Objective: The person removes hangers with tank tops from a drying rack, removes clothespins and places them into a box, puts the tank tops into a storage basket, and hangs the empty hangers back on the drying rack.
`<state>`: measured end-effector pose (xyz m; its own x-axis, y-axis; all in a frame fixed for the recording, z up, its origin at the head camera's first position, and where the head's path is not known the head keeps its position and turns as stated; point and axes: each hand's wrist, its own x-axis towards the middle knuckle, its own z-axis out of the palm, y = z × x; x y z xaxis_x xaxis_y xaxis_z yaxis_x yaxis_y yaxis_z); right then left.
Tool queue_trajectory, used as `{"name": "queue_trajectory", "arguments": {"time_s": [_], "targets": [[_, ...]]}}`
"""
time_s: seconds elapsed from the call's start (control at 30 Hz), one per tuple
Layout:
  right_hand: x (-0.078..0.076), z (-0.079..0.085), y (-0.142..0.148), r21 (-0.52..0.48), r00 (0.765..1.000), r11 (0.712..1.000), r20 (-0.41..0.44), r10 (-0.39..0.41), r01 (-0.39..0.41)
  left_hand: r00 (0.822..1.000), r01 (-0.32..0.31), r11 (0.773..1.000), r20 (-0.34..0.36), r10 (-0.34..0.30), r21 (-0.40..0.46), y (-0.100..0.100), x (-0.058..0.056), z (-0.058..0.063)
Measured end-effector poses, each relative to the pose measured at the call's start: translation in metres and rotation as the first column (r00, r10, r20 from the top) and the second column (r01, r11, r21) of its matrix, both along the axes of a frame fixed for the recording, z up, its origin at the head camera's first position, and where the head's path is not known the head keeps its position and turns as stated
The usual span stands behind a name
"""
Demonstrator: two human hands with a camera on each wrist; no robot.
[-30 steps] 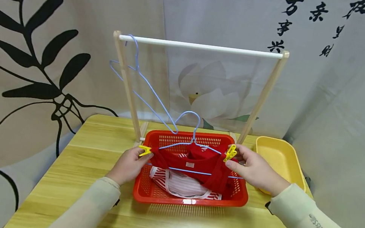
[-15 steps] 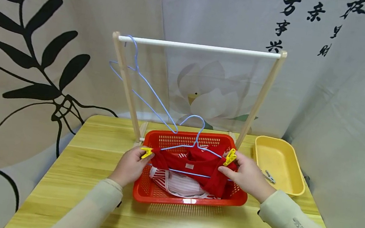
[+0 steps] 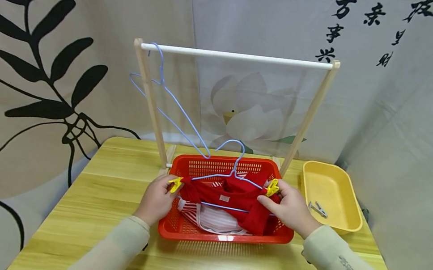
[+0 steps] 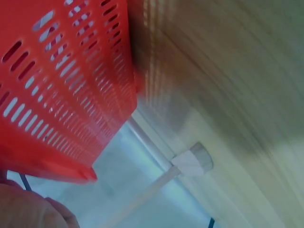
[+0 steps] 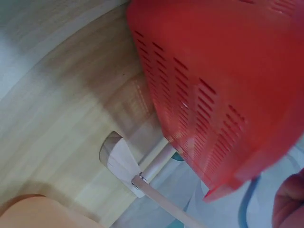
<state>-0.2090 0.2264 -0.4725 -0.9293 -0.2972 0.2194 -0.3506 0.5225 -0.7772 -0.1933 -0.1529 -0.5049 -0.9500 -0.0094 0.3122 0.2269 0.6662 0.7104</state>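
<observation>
A red shirt [image 3: 213, 194] with a pale label at its neck is draped on a blue wire hanger [image 3: 235, 169], held over the red basket [image 3: 224, 239]. My left hand [image 3: 155, 198] pinches the shirt's left shoulder, by a yellow clothespin [image 3: 175, 185]. At the opposite shoulder my right hand [image 3: 292, 207] grips the fabric with thumb and fingers, beside another yellow clothespin [image 3: 272, 188]. Below the hanger's lower wire, a red-and-white striped garment [image 3: 216, 219] lies in the basket. Both wrist views mostly show the basket's slotted outer walls, with fingers at the lower corners.
Behind the basket stands a wooden rack with a white bar [image 3: 234, 56]. An unloaded blue hanger [image 3: 183, 104] hangs at its left end. Right of the basket, a yellow tray [image 3: 328, 184] holds grey clothespins [image 3: 318, 209] on the wooden table [image 3: 122, 173].
The hanger's hook has shifted right and slightly down. My left hand has moved a little right with its clothespin turned; my right hand has drifted left, uncovering the tray's clothespins.
</observation>
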Motion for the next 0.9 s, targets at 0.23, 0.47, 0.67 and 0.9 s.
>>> {"name": "queue_trajectory", "arguments": {"time_s": [0.23,0.47,0.67,0.9], "targets": [[0.000,-0.010,-0.002,-0.074,0.997,0.997,-0.078,-0.004,-0.001,0.996,-0.066,0.998,-0.061,0.066,0.008,0.005,0.001,-0.007],[-0.003,-0.026,-0.009,-0.100,0.949,0.994,-0.304,-0.082,0.054,0.991,-0.106,0.994,-0.083,0.105,-0.004,0.009,0.002,-0.013],[-0.005,-0.038,-0.017,-0.022,0.873,0.975,-0.441,-0.208,0.221,0.988,-0.110,0.993,-0.118,0.104,-0.049,0.010,0.003,-0.016],[-0.006,-0.043,-0.021,0.017,0.850,0.959,-0.468,-0.243,0.283,0.990,-0.118,0.989,-0.084,0.110,-0.092,0.010,0.005,-0.015]]}}
